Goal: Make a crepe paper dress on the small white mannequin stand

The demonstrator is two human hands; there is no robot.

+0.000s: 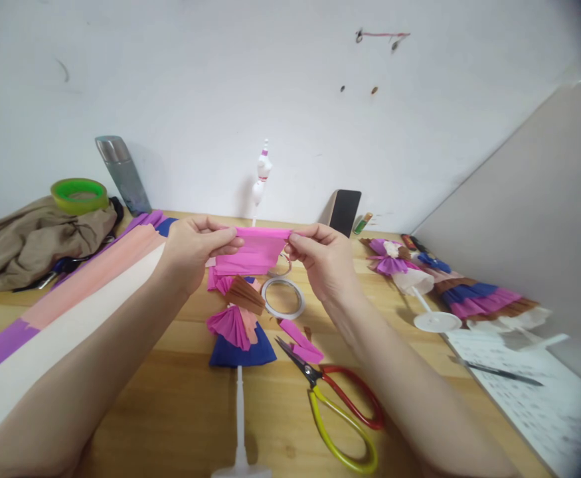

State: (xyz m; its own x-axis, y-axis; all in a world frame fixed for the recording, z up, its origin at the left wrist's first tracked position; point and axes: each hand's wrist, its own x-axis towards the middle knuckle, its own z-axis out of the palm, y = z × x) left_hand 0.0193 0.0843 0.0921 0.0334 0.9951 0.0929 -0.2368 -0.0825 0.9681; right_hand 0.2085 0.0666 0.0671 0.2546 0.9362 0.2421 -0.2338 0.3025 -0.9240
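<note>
A strip of bright pink crepe paper (257, 249) is stretched level between my hands, its upper edge folded over. My left hand (195, 249) pinches its left end between thumb and fingers. At the other end, my right hand (323, 255) has it pinched the same way. Below the strip lies a small crepe-paper dress in pink, brown and blue (244, 348) on a white stand (241, 418). Near my right forearm lie scissors (315, 375) with one red and one yellow handle, blades apart. A roll of white tape (284, 299) and pink paper scraps (303, 342) lie between them.
Long crepe-paper sheets (91, 275) run along the left. Behind them are brown cloth (46, 239), a green tape roll (78, 194) and a flask (123, 174). A white figure (261, 174) and a phone (344, 211) stand by the wall. Paper dresses (484, 292) and a pen (504, 373) lie right.
</note>
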